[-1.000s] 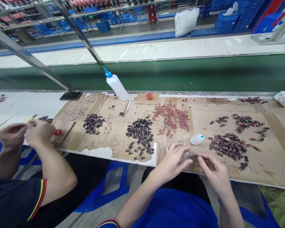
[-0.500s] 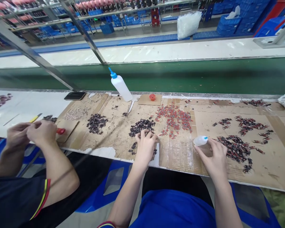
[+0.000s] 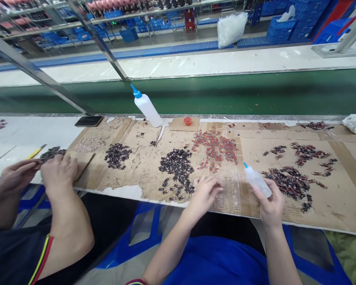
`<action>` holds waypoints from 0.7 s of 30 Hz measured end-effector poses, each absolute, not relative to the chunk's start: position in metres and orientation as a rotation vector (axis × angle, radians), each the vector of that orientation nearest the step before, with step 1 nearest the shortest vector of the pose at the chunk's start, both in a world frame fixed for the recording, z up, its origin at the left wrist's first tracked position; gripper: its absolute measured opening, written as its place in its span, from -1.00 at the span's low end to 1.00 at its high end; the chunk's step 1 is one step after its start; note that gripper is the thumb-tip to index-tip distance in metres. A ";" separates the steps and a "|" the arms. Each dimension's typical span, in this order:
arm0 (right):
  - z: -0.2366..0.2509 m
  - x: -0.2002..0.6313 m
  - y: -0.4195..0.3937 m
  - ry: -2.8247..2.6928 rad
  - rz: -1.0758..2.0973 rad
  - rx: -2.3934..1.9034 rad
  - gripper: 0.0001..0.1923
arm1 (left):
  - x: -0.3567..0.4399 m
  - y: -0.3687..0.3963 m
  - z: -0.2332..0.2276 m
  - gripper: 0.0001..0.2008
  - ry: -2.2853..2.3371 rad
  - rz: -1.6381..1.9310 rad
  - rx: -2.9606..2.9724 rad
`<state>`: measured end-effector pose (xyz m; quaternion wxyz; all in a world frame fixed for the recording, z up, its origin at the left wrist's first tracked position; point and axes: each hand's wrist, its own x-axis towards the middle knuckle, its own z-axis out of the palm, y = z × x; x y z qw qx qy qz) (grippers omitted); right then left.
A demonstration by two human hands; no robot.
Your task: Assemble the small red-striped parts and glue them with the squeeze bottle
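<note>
Separating left hand from bottle, bare cardboard reaches the edge.

The single view looks out from the wearer's head, above the near edge of the table, facing forward across it and tilted down. It sits close enough that the left hand and right hand appear large at the table's near side, with the wearer's shirt below that edge. The field is wide: it takes in a co-worker at the table's near side, to the left, a green strip just past the table's far edge, and racks well beyond the table.
</note>
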<state>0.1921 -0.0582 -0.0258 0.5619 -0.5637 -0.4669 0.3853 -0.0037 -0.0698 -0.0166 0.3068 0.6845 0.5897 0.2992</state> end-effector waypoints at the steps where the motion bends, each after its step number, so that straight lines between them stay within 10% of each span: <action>1: -0.025 0.192 -0.058 -1.051 0.905 -1.311 -0.62 | 0.001 -0.070 -0.020 -0.89 1.568 0.790 1.811; 21: -0.019 0.165 -0.067 -1.233 0.685 -1.359 -0.77 | -0.013 -0.083 -0.040 -0.76 1.631 0.918 2.046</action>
